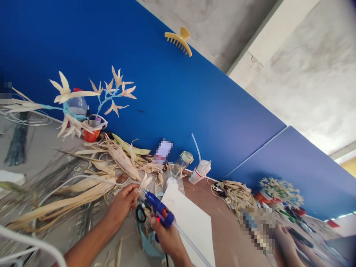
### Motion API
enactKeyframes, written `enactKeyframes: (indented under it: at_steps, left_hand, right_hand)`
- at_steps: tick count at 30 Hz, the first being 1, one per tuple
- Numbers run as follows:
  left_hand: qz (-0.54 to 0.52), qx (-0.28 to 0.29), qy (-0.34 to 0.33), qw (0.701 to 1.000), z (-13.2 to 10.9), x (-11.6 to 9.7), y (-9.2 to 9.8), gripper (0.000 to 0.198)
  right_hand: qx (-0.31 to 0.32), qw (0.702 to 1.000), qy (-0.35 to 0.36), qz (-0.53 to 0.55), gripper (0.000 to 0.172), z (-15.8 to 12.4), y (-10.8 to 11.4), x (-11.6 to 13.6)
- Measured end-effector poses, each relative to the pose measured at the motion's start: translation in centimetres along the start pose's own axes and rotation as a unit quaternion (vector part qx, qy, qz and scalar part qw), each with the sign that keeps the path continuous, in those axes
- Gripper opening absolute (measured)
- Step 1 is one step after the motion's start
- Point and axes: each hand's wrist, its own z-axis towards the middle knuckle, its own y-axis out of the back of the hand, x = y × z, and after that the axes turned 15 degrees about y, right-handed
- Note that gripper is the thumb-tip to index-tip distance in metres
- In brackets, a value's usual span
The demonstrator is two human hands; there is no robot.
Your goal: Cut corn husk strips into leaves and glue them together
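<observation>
My left hand [125,200] is closed in a pinch on a small pale corn husk flower [145,181], its petals pointing up. My right hand [170,237] is wrapped around a blue hot glue gun [157,207] with a small red light lit. Its nozzle is close to the base of the petals; contact cannot be made out. A long clear glue stick [191,243] runs out of the gun's back end. Below and between my hands are a black-handled pair of scissors [140,214] and a light blue container [151,246], partly hidden by my right hand.
Dried corn husks [83,189] and thin wires cover the left side. Finished husk branches [111,94] stand near a red cup [91,133]. A white board [191,222], glass jar [182,163] and drink cup [200,171] lie right. Another person's hand [285,237] is at far right.
</observation>
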Motion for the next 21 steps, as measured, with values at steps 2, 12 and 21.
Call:
enactKeyframes:
  at_steps: [2, 12, 21]
  left_hand:
    - [0.005, -0.004, 0.0, 1.0, 0.0, 0.1, -0.1, 0.038]
    - [0.0, -0.015, 0.008, 1.0, 0.5, 0.8, 0.1, 0.04]
    - [-0.011, 0.005, -0.002, 1.0, 0.3, 0.7, 0.0, 0.041]
  right_hand:
    - [0.004, 1.0, 0.0, -0.001, 0.035, 0.3, -0.2, 0.9]
    - [-0.001, 0.999, 0.022, -0.031, 0.021, 0.5, -0.5, 1.0]
    - [0.001, 0.999, 0.018, -0.05, 0.021, 0.3, -0.6, 0.9]
